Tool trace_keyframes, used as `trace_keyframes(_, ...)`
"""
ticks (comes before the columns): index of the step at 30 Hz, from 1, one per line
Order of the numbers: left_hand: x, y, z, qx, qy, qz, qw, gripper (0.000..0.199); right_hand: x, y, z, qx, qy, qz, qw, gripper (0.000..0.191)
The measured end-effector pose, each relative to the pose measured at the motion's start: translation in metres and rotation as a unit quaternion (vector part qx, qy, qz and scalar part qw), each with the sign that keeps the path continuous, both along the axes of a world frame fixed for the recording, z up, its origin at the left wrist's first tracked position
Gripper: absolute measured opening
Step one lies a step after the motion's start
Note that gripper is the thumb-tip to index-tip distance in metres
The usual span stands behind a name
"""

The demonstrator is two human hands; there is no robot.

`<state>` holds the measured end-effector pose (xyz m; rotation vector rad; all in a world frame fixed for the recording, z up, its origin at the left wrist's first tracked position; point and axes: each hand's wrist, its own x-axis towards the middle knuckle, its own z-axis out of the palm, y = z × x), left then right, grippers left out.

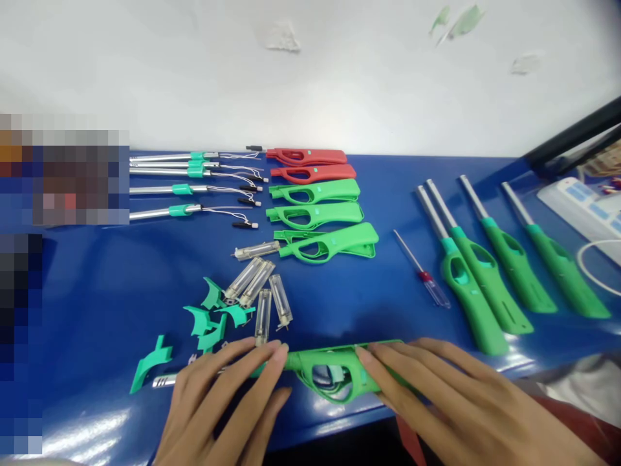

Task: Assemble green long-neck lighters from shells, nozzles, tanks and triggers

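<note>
At the table's front edge lies a green gas lighter [359, 370], its casing halves slightly apart along the upper edge. My left hand [226, 398] grips its front end, fingers over the collar and metal tube; the tube's slotted tip [163, 380] shows beyond them. My right hand [444, 391] presses its fingers on the rear of the casing and hides the handle end. A teal trigger [337, 373] shows inside the guard opening. Loose teal triggers [209, 333] and clear gas tanks [263, 316] lie just beyond my left hand.
Red casings [310, 156] and green casings [332, 241] lie in a column at the back. Metal tubes with wires [182, 210] are left of them. A screwdriver [427, 278] and several assembled lighters [478, 304] lie right, near a white power strip [582, 207].
</note>
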<state>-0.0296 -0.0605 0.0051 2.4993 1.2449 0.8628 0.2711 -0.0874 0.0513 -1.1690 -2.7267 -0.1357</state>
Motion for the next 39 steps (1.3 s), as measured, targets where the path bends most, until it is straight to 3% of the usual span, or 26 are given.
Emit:
trace_keyframes(3,-0.003,0.0,-0.007,0.004,0.022,-0.028,0.999,0.043,-0.005,0.012,0.009,0.007,-0.016,0.02,1.0,0.055)
trace_keyframes(6,-0.003,-0.003,-0.011,-0.024,0.019,-0.011,0.999,0.04,-0.006,0.019,0.011,0.01,-0.016,0.029,0.999,0.055)
trace_keyframes(13,-0.002,-0.006,-0.013,-0.045,0.011,0.014,0.999,0.04,-0.006,0.014,0.006,0.008,-0.018,0.021,1.0,0.053)
trace_keyframes(18,-0.004,-0.005,-0.013,-0.022,0.033,-0.011,0.999,0.042,-0.004,0.015,0.006,-0.006,-0.014,0.016,1.0,0.049)
trace_keyframes(22,-0.004,-0.006,-0.015,-0.037,0.025,0.016,0.999,0.038,-0.005,0.014,0.002,-0.016,-0.008,0.018,1.0,0.051)
trace_keyframes(27,-0.007,-0.006,-0.016,-0.012,0.04,-0.016,0.999,0.038,-0.007,0.012,-0.002,-0.026,0.008,0.0,1.0,0.051)
trace_keyframes(39,-0.004,-0.007,-0.015,-0.021,0.034,-0.002,0.999,0.038,-0.005,0.006,-0.006,-0.034,0.052,-0.034,0.997,0.052)
